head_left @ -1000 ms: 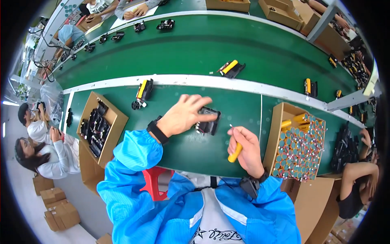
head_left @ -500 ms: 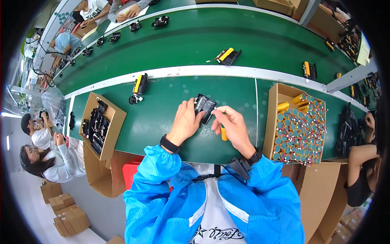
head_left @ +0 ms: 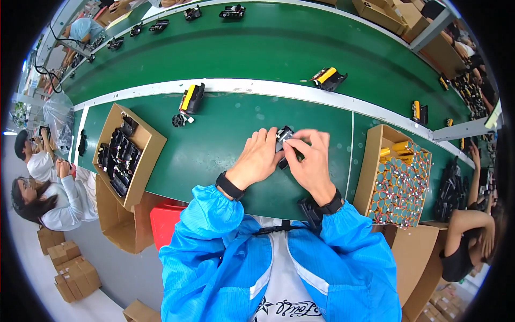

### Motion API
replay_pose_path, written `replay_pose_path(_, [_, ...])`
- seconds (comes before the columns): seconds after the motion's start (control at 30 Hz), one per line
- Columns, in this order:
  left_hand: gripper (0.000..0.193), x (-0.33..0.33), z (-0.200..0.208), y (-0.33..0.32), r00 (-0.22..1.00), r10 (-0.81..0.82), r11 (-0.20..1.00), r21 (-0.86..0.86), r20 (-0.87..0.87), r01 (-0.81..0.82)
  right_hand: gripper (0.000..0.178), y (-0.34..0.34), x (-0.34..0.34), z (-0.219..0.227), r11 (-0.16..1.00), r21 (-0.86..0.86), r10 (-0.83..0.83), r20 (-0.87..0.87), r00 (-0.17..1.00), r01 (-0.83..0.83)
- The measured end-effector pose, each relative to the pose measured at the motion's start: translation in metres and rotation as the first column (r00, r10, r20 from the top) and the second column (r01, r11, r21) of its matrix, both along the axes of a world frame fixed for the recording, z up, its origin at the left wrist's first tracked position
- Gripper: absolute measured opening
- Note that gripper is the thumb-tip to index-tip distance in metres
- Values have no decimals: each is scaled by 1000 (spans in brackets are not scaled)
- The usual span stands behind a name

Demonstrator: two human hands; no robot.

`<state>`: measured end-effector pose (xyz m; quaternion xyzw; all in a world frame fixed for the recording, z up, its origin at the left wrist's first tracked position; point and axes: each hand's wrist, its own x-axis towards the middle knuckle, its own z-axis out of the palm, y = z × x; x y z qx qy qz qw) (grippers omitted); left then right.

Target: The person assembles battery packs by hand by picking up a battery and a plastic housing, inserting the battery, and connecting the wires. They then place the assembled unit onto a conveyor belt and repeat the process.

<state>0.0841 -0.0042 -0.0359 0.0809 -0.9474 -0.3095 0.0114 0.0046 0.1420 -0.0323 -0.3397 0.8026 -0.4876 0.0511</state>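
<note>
A small black plastic housing (head_left: 284,135) is gripped by my left hand (head_left: 258,155), its fingers along the left side and thumb near the lower end. Over the housing's right side, my right hand (head_left: 311,161) works with thumb and fingers pinched together. Whatever lies between those fingertips is hidden. On the mat to the far left of my hands stands another black housing with a yellow battery cell (head_left: 191,99) in it. A round black part with a white connector (head_left: 180,120) lies just in front of it.
Left stands a cardboard box of black housings (head_left: 124,155); right, a cardboard box of yellow battery cells (head_left: 399,185) with wires. Beyond a white rail (head_left: 241,85), the green belt (head_left: 257,48) carries several housings. Other people sit or stand on both sides.
My right hand has moved up onto the housing, which has turned more upright. The yellow cell seen under my right hand is now out of sight. The whole view has shifted somewhat.
</note>
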Motion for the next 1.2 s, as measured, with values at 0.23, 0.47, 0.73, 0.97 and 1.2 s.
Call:
replay_pose_path(0.23, [59,0,-3,-1,1000,-25,1000,9,7,25,12,-7,-5,-15,979,201,16,-163,986,18])
replay_pose_path(0.47, [58,-1,0,-2,999,-35,999,28,8,35,13,-7,-6,-20,999,48,-18,124,992,12])
replay_pose_path(0.73, [50,-2,-5,-4,993,-57,998,-43,-102,53,12,-15,-9,-19,995,97,-40,73,997,33])
replay_pose_path(0.97, [43,2,2,2,990,-115,987,-125,-75,106,8,-16,-16,-15,964,265,-63,106,992,33])
replay_pose_path(1.2, [39,1,-1,3,993,-53,994,-106,-104,42,14,-13,-11,-10,988,149,-70,161,984,46])
